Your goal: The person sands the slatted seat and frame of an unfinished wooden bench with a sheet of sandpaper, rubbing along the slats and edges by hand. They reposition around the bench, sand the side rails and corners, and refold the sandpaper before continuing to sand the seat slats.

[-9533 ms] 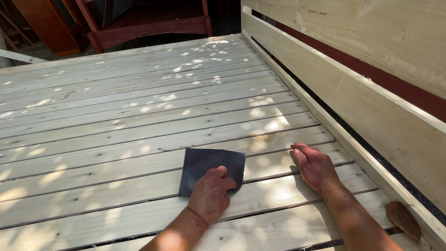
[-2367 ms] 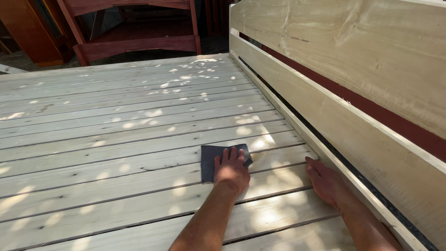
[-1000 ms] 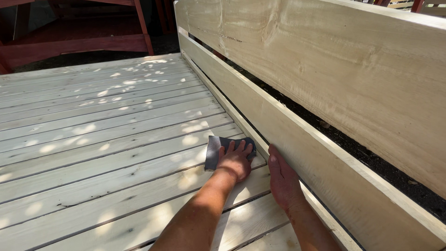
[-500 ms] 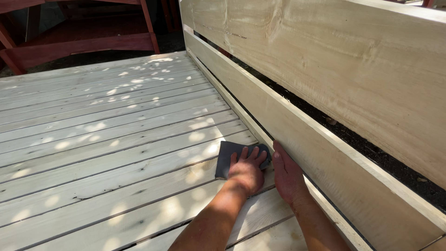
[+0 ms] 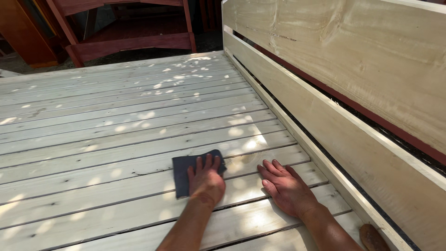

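A dark grey sheet of sandpaper (image 5: 190, 171) lies flat on the pale wooden slats (image 5: 116, 139), a little way out from the low side board (image 5: 325, 135). The left hand (image 5: 206, 179) presses down on its right half, palm flat, fingers spread forward, forearm stretched straight out from below. Just beside it, apart from the sheet, the right hand (image 5: 288, 188) rests open and flat on bare slats, gripping nothing, fingers pointing up-left. Dappled sunlight spots the boards. Reddish-brown wooden furniture (image 5: 125, 32) stands beyond the far edge.
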Demonstrator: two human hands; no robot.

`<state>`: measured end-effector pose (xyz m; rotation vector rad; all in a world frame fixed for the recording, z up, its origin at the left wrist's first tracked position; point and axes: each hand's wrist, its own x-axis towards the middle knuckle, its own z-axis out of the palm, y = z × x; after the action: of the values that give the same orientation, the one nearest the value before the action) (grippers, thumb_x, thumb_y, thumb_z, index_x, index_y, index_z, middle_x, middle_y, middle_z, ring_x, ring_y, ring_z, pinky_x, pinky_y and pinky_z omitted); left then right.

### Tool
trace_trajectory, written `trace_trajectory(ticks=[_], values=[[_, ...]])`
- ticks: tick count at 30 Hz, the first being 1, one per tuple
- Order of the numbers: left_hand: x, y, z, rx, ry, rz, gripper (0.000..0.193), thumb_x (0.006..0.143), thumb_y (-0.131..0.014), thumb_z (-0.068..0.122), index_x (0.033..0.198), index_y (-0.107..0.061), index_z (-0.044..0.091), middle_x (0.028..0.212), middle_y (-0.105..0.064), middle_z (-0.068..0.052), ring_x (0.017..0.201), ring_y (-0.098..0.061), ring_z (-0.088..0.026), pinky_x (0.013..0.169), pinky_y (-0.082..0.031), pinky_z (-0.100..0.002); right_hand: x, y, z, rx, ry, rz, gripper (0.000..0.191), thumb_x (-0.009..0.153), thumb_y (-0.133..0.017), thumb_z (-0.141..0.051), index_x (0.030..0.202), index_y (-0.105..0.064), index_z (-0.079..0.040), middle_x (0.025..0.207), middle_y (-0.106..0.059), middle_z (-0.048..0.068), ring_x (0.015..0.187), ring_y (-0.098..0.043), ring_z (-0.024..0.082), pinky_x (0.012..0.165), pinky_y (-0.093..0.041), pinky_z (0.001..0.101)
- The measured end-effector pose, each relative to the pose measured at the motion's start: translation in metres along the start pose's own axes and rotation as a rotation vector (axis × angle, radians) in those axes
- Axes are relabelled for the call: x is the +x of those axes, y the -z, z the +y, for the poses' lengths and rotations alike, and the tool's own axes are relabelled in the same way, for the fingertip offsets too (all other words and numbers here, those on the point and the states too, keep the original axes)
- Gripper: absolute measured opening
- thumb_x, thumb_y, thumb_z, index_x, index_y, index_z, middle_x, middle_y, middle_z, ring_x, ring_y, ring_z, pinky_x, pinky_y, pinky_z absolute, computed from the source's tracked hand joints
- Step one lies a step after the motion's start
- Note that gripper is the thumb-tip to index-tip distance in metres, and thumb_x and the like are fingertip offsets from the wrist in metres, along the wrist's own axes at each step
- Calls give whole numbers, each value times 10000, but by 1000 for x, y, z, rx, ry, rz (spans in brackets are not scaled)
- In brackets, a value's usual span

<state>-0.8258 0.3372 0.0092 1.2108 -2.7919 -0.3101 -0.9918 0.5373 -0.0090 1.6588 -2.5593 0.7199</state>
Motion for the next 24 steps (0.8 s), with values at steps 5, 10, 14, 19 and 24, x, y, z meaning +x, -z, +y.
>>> trace_trajectory(ticks=[5,10,14,19,24], values=[[-4,-22,42,-67,-231,-97,586,1018,-420,323,1591,-301,301,1714,-159,44,1582,-130,-243,1282,-76,-509,3,4,5,-267,-190,-115,641,988,-394,-481,1590,-298,-283,1698,-196,-32,1563,-144,192,1257,-120,394],[-13,20,-164,62,141,43,573,1039,-348,409,1604,-269,347,1713,-160,86,1578,-144,-212,1260,-156,-498,3,10,2,-287,-240,-162,652,993,-371,-509,1599,-242,-306,1708,-132,-64,1577,-87,160,1268,-88,394],[-19,54,-270,21,484,116,595,1033,-349,403,1614,-244,328,1712,-160,61,1570,-143,-271,1222,-174,-581,6,8,-8,-316,-275,-162,658,999,-350,-535,1603,-224,-304,1707,-122,-66,1573,-78,157,1262,-94,395],[-5,16,-144,36,144,47,647,999,-487,329,1610,-280,274,1708,-183,10,1578,-145,-300,1259,-139,-556,7,9,-6,-297,-298,-132,652,986,-354,-564,1595,-255,-350,1706,-140,-100,1578,-91,134,1270,-93,379],[-14,-7,-109,-63,-95,-25,552,1036,-399,352,1581,-324,307,1696,-216,60,1571,-166,-218,1276,-123,-481,8,1,11,-351,-320,-128,665,979,-337,-595,1602,-232,-386,1711,-126,-110,1571,-103,135,1267,-98,369]])
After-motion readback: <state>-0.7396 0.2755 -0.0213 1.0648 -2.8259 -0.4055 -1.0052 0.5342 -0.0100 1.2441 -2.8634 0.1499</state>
